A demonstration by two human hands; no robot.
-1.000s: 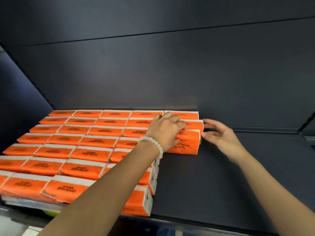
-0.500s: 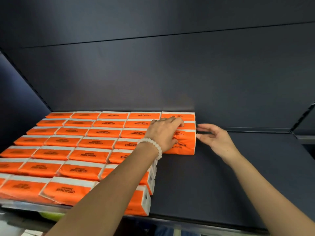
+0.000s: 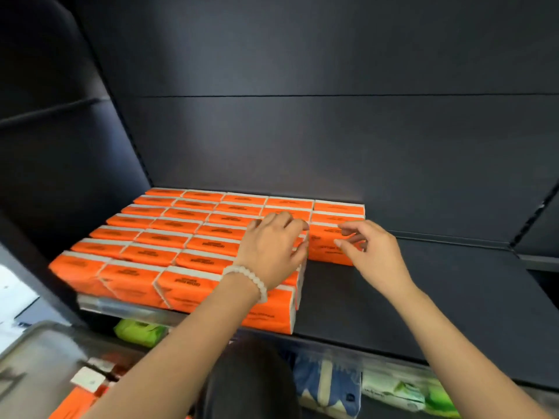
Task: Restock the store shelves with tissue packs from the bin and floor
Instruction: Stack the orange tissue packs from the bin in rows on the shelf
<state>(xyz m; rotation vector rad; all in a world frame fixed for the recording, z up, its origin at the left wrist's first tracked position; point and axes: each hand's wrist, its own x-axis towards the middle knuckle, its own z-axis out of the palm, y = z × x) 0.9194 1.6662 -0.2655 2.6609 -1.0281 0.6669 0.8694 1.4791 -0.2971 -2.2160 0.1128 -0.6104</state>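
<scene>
Orange tissue packs point(image 3: 193, 237) lie in tight rows across the left half of the dark shelf point(image 3: 438, 297). A shorter fifth column of three packs runs along the back, and its front pack point(image 3: 325, 249) is the nearest of them. My left hand point(image 3: 272, 246), with a white bead bracelet, rests on the packs of the fourth column, its fingers bent over their right edge. My right hand point(image 3: 372, 255) hovers over the right end of that front pack, loosely curled fingertips touching it.
The shelf's right half is bare dark board. On the shelf below lie green packs point(image 3: 139, 331), blue-and-white packs point(image 3: 326, 385) and green-and-white packs point(image 3: 405, 391). A grey bin point(image 3: 33, 355) with orange packs point(image 3: 75, 403) stands at lower left.
The view has tilted down and pulled back. My left hand slid left off the front pack onto the fourth column. My right hand moved from beside the pack onto its right end.
</scene>
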